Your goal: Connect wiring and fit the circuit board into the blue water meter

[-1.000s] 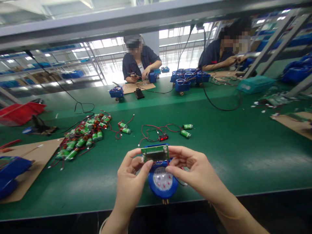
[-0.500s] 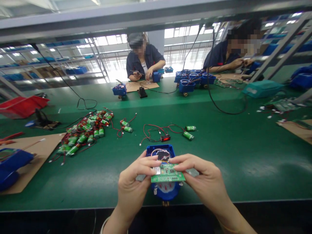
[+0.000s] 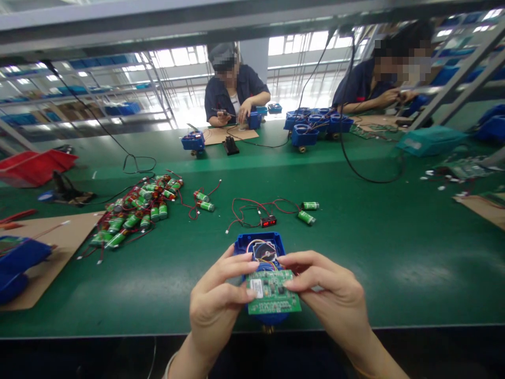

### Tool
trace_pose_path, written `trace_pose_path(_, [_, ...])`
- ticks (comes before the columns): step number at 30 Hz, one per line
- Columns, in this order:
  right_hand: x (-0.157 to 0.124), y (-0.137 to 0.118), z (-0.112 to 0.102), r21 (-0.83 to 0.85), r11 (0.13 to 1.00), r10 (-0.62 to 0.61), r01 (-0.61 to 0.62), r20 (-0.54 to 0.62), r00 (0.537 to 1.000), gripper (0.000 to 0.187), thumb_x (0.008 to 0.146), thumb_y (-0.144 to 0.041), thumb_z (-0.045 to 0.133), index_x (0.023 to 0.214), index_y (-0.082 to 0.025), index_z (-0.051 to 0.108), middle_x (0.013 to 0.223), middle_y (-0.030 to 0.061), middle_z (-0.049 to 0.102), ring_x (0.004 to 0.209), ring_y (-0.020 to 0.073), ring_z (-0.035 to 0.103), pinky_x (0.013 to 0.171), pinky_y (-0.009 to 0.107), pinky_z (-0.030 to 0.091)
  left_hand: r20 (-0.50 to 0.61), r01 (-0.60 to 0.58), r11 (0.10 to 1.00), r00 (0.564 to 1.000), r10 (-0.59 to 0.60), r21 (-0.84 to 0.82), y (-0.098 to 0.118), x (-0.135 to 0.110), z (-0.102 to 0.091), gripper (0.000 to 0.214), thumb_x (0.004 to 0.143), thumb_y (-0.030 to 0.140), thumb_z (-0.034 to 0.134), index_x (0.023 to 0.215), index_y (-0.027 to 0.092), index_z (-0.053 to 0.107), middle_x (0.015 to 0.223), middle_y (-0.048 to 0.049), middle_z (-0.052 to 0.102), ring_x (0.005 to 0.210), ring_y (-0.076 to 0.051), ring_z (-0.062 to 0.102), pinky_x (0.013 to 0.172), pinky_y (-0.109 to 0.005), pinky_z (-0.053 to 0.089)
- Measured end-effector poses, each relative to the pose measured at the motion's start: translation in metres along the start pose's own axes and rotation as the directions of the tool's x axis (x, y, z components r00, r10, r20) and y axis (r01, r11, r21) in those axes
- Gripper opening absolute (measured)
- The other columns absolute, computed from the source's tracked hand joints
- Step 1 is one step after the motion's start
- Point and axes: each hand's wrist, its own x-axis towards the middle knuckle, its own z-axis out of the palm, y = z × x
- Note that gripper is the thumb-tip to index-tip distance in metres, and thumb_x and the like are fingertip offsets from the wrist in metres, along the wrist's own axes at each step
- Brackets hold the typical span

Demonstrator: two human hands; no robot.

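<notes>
A green circuit board [image 3: 273, 292] is held flat, component side up, between my left hand [image 3: 216, 305] and my right hand [image 3: 331, 297], each pinching one side edge. Directly beneath the board sits a blue meter housing [image 3: 259, 247] near the table's front edge; its open top compartment shows coloured wires and a round part. Just beyond the housing lies a small red digital display [image 3: 269, 221] with red and black leads running to two green batteries [image 3: 306, 217].
A heap of several green batteries with red wires [image 3: 136, 213] lies to the left, beside a cardboard sheet [image 3: 59, 252] and a blue housing [image 3: 19, 258]. Two people work across the green table [image 3: 394, 252] among more blue housings [image 3: 315, 123]. A red tray [image 3: 33, 166] sits far left.
The board was upright with its display side toward me; both hands have turned it flat, component side up, and lowered it over the blue housing toward the table's front edge.
</notes>
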Motion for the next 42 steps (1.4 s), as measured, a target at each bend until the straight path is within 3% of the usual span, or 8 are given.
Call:
trace_pose_path(11, [0.000,0.004,0.000,-0.042,0.999,-0.032,0.032,0.000,0.999,0.016,0.083,-0.007,0.071,0.076,-0.022,0.073,0.101,0.0030,0.071,0.086,0.0148,0.069,0.077,0.021,0.056,-0.027,-0.003,0.999,1.000,0.004,0.033,-0.002,0.000,0.001,0.019,0.077,0.000,0.070,0.079,0.019,0.066,0.113,-0.0033,0.069,0.111,-0.023,0.063,0.096,-0.044,0.052])
trace_pose_path(19, [-0.001,0.003,-0.001,-0.054,0.998,0.020,-0.020,-0.012,1.000,0.017,0.082,-0.009,0.072,0.074,-0.024,0.074,0.098,0.0036,0.072,0.081,0.0174,0.070,0.071,0.025,0.056,-0.052,0.075,0.997,0.996,-0.074,0.017,0.002,-0.001,0.001,0.021,0.076,0.002,0.073,0.076,0.021,0.067,0.117,-0.0005,0.067,0.111,-0.022,0.062,0.095,-0.041,0.051])
trace_pose_path(25, [0.004,0.001,0.000,-0.070,0.996,0.045,-0.047,-0.036,0.998,0.018,0.081,-0.007,0.071,0.082,-0.024,0.075,0.086,0.0017,0.074,0.075,0.0164,0.070,0.068,0.023,0.056,-0.013,0.131,0.990,0.991,-0.131,-0.049,0.001,-0.001,0.002,0.019,0.080,0.007,0.071,0.088,0.024,0.066,0.097,0.0002,0.075,0.112,-0.023,0.064,0.105,-0.046,0.045])
trace_pose_path(28, [0.008,-0.002,0.003,-0.056,0.984,0.164,-0.170,-0.094,0.982,0.029,0.081,-0.013,0.073,0.107,-0.025,0.070,0.077,-0.0012,0.073,0.066,0.0140,0.068,0.063,0.021,0.056,-0.042,0.317,0.944,0.946,-0.322,-0.095,0.002,0.000,0.006,0.051,0.080,0.010,0.072,0.123,0.033,0.057,0.089,0.0045,0.074,0.098,-0.016,0.069,0.105,-0.039,0.046])
trace_pose_path(31, [0.011,-0.004,0.005,-0.048,0.964,0.258,-0.262,-0.077,0.963,0.040,0.086,-0.020,0.068,0.125,-0.023,0.059,0.068,-0.0039,0.068,0.057,0.0116,0.064,0.058,0.020,0.053,-0.048,0.431,0.895,0.897,-0.438,-0.115,0.005,0.008,0.009,0.079,0.082,0.012,0.070,0.146,0.039,0.033,0.082,0.0074,0.068,0.076,-0.009,0.066,0.084,-0.023,0.056])
trace_pose_path(34, [0.015,-0.005,0.005,-0.112,0.951,0.282,-0.288,-0.066,0.957,0.036,0.090,-0.025,0.064,0.125,-0.020,0.059,0.061,-0.0056,0.062,0.052,0.0099,0.056,0.053,0.019,0.048,0.078,0.533,0.838,0.846,-0.528,-0.115,0.005,0.022,0.006,0.069,0.084,0.018,0.067,0.145,0.034,0.040,0.078,0.0048,0.065,0.070,-0.009,0.063,0.073,-0.020,0.056])
trace_pose_path(38, [0.018,-0.004,0.003,-0.199,0.926,0.322,-0.322,-0.032,0.946,0.032,0.090,-0.031,0.063,0.119,-0.018,0.066,0.059,-0.0046,0.057,0.050,0.0101,0.050,0.046,0.020,0.042,0.202,0.674,0.730,0.735,-0.647,-0.114,0.003,0.038,0.000,0.055,0.083,0.026,0.068,0.136,0.025,0.054,0.080,0.0005,0.065,0.069,-0.011,0.062,0.066,-0.020,0.055])
trace_pose_path(42, [0.016,-0.005,0.001,-0.204,0.923,0.329,-0.326,-0.015,0.944,0.035,0.089,-0.031,0.062,0.121,-0.017,0.066,0.061,-0.0039,0.058,0.050,0.0104,0.051,0.048,0.021,0.044,0.237,0.699,0.699,0.712,-0.661,-0.151,0.000,0.041,-0.002,0.048,0.086,0.030,0.065,0.133,0.025,0.057,0.081,-0.0001,0.064,0.069,-0.011,0.061,0.065,-0.020,0.054])
